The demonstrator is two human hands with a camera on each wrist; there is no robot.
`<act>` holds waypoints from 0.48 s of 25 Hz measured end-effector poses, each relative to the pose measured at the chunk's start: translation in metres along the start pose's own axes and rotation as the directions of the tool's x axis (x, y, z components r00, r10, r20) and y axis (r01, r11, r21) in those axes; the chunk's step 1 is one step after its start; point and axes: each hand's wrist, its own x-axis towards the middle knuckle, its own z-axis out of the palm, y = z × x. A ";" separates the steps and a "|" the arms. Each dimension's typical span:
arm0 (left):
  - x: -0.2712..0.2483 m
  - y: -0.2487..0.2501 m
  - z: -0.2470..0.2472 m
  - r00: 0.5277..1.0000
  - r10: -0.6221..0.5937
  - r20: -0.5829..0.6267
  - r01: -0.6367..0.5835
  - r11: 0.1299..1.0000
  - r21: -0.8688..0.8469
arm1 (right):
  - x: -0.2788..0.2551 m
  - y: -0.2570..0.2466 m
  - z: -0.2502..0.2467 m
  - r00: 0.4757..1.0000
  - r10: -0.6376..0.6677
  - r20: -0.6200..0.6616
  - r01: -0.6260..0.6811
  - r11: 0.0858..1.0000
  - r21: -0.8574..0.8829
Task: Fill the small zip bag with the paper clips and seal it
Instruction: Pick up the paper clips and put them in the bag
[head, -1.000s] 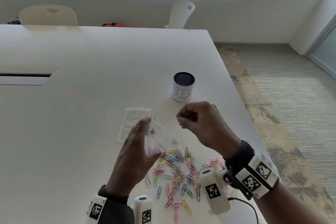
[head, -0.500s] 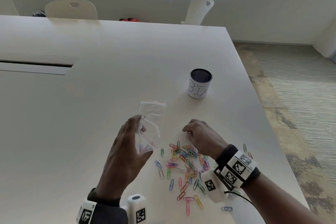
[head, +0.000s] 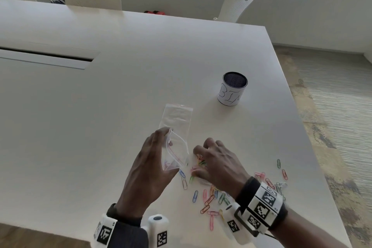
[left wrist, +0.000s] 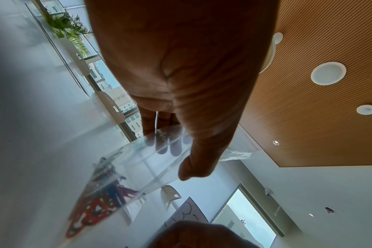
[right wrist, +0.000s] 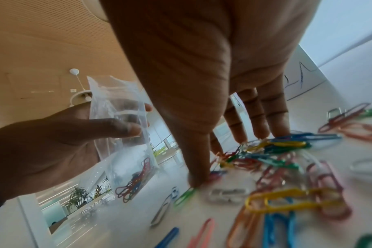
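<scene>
My left hand [head: 168, 150] holds the small clear zip bag [head: 177, 155] upright just above the table, thumb in front and fingers behind, its red-lined mouth gaping. A few coloured clips lie in the bag's bottom [left wrist: 100, 206]. To its right, my right hand [head: 198, 164] is down on the scattered paper clips [head: 209, 199]. In the right wrist view its fairly straight fingertips [right wrist: 255, 134] and thumb press on the pile [right wrist: 282, 198] with a small bunch between them. That view also shows the bag [right wrist: 121, 134] in my left hand.
A second, empty zip bag [head: 177, 117] lies flat just beyond my left hand. A mesh cup marked BIN [head: 232, 91] stands farther right. The white table's [head: 100, 106] right edge runs close to the outer clips [head: 281, 173]. Chairs [head: 235, 6] stand at the far side.
My right hand dropped from beside the bag's mouth onto the clip pile and spread its fingers over it. The left hand kept the bag in place.
</scene>
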 end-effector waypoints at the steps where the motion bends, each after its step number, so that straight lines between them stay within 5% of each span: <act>1: -0.001 0.000 0.000 1.000 -0.003 0.001 0.003 1.000 0.003 | 0.000 -0.001 0.002 1.000 0.010 -0.021 -0.009 1.000 0.026; 12: -0.003 0.001 0.009 0.999 -0.016 0.033 0.016 1.000 -0.011 | 0.003 0.017 -0.005 0.993 0.024 -0.118 0.005 0.973 0.233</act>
